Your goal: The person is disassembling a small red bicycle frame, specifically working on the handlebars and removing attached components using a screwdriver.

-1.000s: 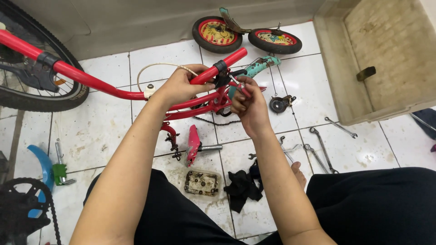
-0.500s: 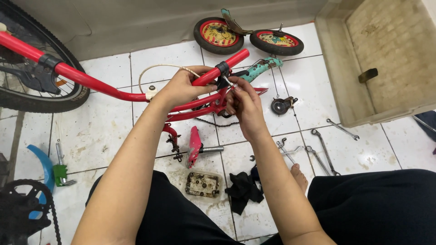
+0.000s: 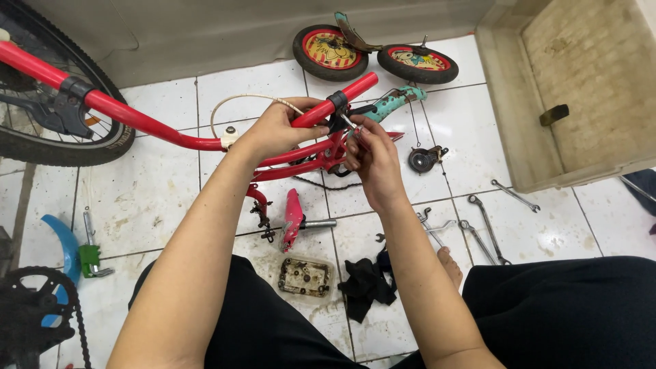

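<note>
The tiled floor point(image 3: 157, 198) carries a big black tyre point(image 3: 41, 143), a beige tub point(image 3: 547, 102), two small training wheels point(image 3: 372, 51) and several spanners point(image 3: 488, 229). Over it lies the red handlebar point(image 3: 157, 126) of a small bicycle. The left hand point(image 3: 277, 130) is wrapped around the bar beside its black clamp point(image 3: 336, 104), steadying it. The right hand point(image 3: 369, 154) is pinched on a thin tool point(image 3: 348, 123) at that clamp, seemingly working its bolt; the next turn calls for a firm bracing grip. Compared with a second ago, the right hand sits lower, its fingers tighter.
</note>
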